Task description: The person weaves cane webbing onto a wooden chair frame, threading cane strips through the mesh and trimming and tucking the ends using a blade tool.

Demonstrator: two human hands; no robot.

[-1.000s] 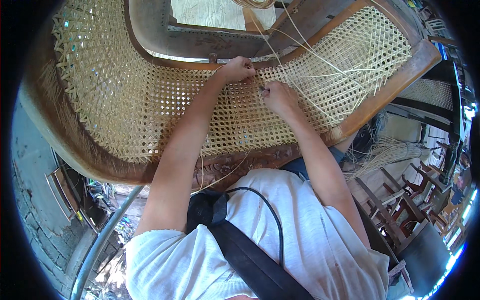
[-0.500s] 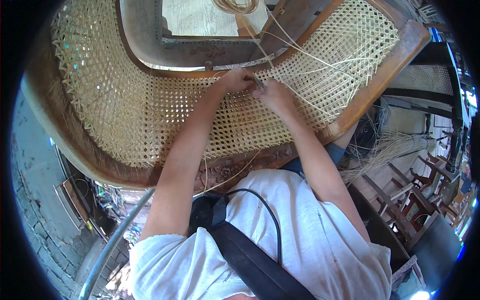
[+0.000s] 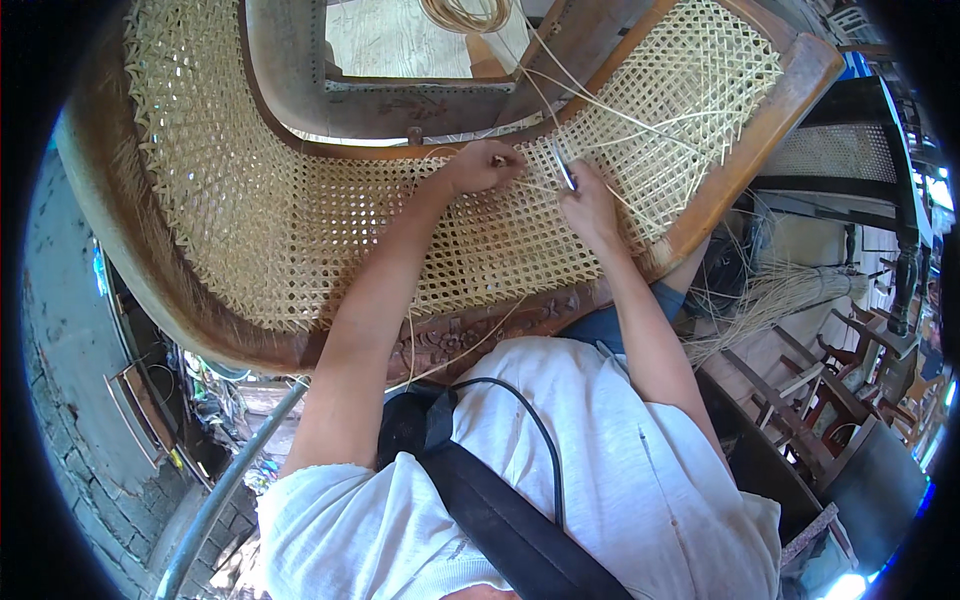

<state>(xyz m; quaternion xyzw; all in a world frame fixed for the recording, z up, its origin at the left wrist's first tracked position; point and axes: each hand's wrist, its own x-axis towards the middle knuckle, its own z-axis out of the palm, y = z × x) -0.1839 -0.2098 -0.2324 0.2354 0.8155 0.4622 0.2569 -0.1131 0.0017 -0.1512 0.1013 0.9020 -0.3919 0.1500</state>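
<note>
A curved wooden chair frame (image 3: pixel 790 90) carries a woven cane panel (image 3: pixel 370 215) with an open lattice. Over the panel's upper middle, close to the inner wooden edge, my left hand (image 3: pixel 482 168) is closed in a pinch. A thin pale cane strand (image 3: pixel 540 186) seems to run from its fingertips toward my right hand. My right hand (image 3: pixel 590 203) is closed around a small tool with a slim metal blade (image 3: pixel 561 160), pointing up and away from me. Its handle is mostly hidden by the fingers, so I cannot tell its exact kind. Long loose strands (image 3: pixel 620 108) cross the panel's right part.
A coil of cane (image 3: pixel 468 12) lies at the top. Carved wood (image 3: pixel 465 335) borders the near side. To the right are a bundle of loose strands (image 3: pixel 800 292), a dark-framed caned piece (image 3: pixel 840 150) and wooden chair parts (image 3: pixel 830 400). A metal pipe (image 3: pixel 235 480) slants at lower left.
My hands have moved apart: the right hand with the bladed tool went right and slightly nearer, while the left hand shifted only slightly. The panel has also shifted a little in the view.
</note>
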